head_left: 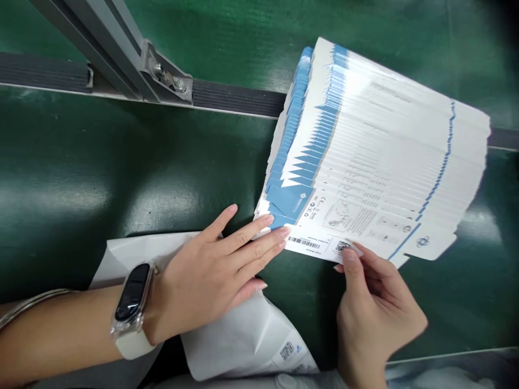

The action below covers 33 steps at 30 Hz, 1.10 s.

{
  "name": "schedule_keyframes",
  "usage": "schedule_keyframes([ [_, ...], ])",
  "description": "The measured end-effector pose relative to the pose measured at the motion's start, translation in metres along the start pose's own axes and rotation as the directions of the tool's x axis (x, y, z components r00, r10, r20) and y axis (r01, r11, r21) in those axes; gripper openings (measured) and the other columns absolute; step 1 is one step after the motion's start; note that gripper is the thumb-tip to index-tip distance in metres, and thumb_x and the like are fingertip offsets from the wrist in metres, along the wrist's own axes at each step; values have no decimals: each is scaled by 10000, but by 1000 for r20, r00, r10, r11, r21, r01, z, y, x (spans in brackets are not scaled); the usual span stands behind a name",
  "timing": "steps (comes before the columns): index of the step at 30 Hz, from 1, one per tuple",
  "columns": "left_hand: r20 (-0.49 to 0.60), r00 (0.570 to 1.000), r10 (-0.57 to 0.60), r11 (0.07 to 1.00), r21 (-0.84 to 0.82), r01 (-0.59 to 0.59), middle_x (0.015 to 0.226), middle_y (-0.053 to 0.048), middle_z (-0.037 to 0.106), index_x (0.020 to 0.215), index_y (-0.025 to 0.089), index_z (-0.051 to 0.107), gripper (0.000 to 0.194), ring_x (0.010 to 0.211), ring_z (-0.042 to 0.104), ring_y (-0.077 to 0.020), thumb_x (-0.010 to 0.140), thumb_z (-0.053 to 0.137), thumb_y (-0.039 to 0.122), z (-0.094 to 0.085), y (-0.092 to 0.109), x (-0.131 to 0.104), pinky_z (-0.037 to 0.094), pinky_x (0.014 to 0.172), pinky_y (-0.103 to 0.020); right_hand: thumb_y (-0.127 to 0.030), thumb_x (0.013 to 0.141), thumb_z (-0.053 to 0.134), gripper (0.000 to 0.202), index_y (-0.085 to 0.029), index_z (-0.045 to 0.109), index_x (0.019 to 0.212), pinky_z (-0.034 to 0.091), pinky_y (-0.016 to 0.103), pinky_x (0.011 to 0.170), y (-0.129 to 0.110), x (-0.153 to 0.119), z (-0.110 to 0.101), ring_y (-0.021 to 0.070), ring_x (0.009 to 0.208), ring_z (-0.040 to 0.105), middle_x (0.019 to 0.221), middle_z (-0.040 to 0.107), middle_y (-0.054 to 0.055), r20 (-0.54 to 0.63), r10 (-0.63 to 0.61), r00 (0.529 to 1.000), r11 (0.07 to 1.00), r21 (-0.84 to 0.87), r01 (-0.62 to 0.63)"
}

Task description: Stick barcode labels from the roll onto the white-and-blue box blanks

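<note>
A fan of flat, unfolded white and blue cartons (pixel 397 146) with printed text and drawings lies overlapped on the green table. Along the lower edge of the nearest carton is a white label (pixel 310 244) bearing a barcode and a square code. My right hand (pixel 375 308) pinches the label's right end between thumb and fingers. With fingers stretched out, my left hand (pixel 214 270) rests its fingertips on the label's left end and the carton's blue corner. Under the left hand lies white label backing paper (pixel 243 335), with printed labels at its lower right.
A grey metal post (pixel 101 48) with a bolted bracket (pixel 168 73) rises at the upper left. A dark ribbed strip (pixel 239 99) runs across the green table (pixel 73 173), passing under the cartons. The table's near edge shows at the lower right.
</note>
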<state>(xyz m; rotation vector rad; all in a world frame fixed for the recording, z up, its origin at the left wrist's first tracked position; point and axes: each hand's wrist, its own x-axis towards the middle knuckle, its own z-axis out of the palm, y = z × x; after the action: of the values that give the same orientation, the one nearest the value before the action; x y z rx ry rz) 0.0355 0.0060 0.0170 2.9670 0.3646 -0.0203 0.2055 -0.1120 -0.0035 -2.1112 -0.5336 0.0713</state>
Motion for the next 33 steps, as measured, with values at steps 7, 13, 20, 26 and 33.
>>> schedule_keyframes([
  [7, -50, 999, 16, 1000, 17, -15, 1488, 40, 224, 1387, 204, 308, 495, 1363, 241, -204, 945, 311, 428, -9, 1, -5, 204, 1107, -457, -301, 770, 660, 196, -203, 697, 935, 507, 284, 653, 3, -1, -8, 123, 652, 609, 825, 677, 31, 37, -186, 982, 979, -81, 188],
  [13, -100, 993, 62, 998, 37, -58, 1482, 4, 252, 1386, 190, 302, 488, 1364, 242, -214, 954, 271, 416, -13, 2, -14, 230, 1081, -476, -323, 771, 648, 569, -152, 483, 1288, 459, 474, 884, 3, -2, -25, 304, 1156, 483, 1293, 452, 193, -114, -477, 871, 855, -291, 430],
  [20, -192, 976, 100, 995, 22, -97, 1361, -82, 465, 1332, 170, 400, 465, 1340, 306, -240, 935, 346, 407, -7, -2, -15, 273, 1058, -480, -450, 900, 386, 759, -159, -49, 1450, 258, 494, 1094, -22, -35, -5, 265, 1385, 145, 1494, 190, 137, 732, -631, 256, 464, 91, 881],
  [26, -177, 979, 100, 994, 66, -89, 1447, -70, 333, 1373, 158, 335, 504, 1350, 285, -228, 942, 307, 418, -5, -1, -14, 255, 1068, -468, -374, 910, 400, 522, -183, 311, 1387, 238, 527, 1075, -4, -12, -19, 267, 1314, 327, 1390, 400, 141, 580, -662, 475, 580, -5, 815],
  [33, -211, 973, 97, 993, 93, -78, 1438, -71, 344, 1358, 177, 365, 500, 1347, 300, -220, 935, 306, 437, 2, -7, -11, 287, 1064, -468, -426, 811, 568, 305, -200, 603, 1012, 459, 373, 852, -19, 65, -19, 204, 952, 571, 980, 629, 69, 681, -573, 456, 650, 38, 759],
])
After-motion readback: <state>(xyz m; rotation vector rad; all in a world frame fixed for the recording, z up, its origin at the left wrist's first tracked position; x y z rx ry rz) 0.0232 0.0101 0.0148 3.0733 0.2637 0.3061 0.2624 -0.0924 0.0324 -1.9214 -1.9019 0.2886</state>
